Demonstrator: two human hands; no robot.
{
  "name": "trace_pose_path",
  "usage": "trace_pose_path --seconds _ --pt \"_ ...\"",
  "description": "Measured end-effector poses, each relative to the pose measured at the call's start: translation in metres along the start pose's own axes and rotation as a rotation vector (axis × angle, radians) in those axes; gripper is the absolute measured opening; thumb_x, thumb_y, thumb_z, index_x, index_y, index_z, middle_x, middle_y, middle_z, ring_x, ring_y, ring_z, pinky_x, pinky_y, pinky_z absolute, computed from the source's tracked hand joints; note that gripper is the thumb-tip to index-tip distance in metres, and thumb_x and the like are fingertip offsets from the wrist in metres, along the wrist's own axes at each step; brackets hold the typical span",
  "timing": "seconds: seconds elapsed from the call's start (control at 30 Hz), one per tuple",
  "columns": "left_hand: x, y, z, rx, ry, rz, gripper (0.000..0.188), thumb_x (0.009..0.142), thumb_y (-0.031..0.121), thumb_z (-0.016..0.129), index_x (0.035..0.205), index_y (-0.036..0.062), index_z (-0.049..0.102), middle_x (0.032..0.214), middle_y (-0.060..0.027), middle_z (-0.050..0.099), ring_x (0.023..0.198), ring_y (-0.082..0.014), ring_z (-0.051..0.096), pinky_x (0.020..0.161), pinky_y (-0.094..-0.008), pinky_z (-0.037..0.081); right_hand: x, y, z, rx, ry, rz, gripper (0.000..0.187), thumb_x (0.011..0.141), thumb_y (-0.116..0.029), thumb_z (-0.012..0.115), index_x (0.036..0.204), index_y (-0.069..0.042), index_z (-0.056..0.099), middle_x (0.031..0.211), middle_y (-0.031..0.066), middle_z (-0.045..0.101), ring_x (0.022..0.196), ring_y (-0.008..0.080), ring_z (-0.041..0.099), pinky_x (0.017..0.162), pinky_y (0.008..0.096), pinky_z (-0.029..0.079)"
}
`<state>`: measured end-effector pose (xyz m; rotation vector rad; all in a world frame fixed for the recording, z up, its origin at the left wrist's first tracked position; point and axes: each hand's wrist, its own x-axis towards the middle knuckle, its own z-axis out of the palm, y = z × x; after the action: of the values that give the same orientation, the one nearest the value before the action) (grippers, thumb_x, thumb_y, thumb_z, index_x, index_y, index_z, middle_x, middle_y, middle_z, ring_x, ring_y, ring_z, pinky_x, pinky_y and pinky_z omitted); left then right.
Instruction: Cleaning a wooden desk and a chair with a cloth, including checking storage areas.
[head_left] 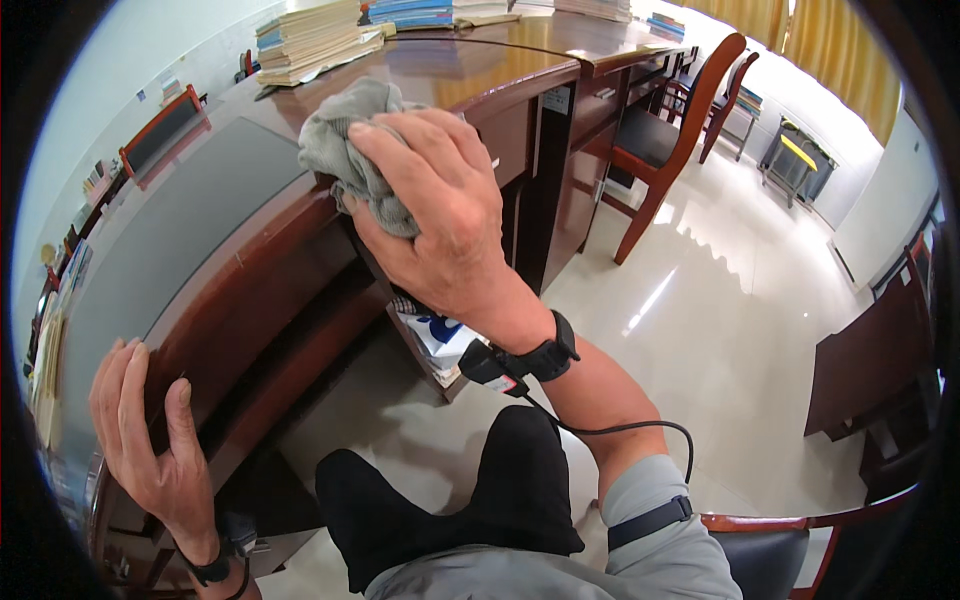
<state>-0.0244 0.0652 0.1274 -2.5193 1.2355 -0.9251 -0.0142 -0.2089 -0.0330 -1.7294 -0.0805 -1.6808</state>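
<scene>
A crumpled grey cloth (352, 140) is bunched under my right hand (445, 205), whose fingers are wrapped over it. The cloth presses on the front edge of a dark reddish-brown wooden desk (255, 235), near the corner of its grey top panel (215, 185). Toward the lower left, my left hand (150, 450) rests against the desk's front edge, thumb and fingers apart, holding nothing. Part of the cloth is hidden beneath my right palm. Both wrists wear black straps with small devices and cables.
Stacks of books and papers (310, 45) stand on the desk's far part. A wooden chair with a dark seat (655, 140) is on the right. Papers (440, 340) fill a low shelf under the desk. Another chair (760, 555) is at the lower right, on pale tiles.
</scene>
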Motion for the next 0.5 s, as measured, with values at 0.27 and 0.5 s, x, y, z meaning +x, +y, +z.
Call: trace_pose_path --seconds 0.27,0.5 --pt "-0.013 -0.016 -0.012 0.184 -0.134 -0.125 0.054 0.072 -0.001 0.077 0.124 0.0073 0.063 0.124 -0.0129 0.064 0.116 -0.0295 0.061 0.098 -0.0411 0.050 -0.023 -0.007 -0.011 -0.023 -0.059 0.059 0.053 0.064 0.000 0.077 0.116 -0.003 0.063 0.113 0.0160 0.063 0.104 0.0379 0.058 0.090 0.0448 0.047" --pt "-0.025 -0.019 -0.011 0.237 -0.127 -0.099 0.055 0.077 -0.002 0.073 0.129 0.0076 0.060 0.129 -0.0132 0.062 0.119 -0.0304 0.059 0.099 -0.0406 0.048 -0.033 0.004 -0.025 -0.094 -0.070 0.060 0.054 0.066 -0.001 0.077 0.118 -0.002 0.062 0.117 0.0171 0.062 0.109 0.0398 0.056 0.095 0.0467 0.046"
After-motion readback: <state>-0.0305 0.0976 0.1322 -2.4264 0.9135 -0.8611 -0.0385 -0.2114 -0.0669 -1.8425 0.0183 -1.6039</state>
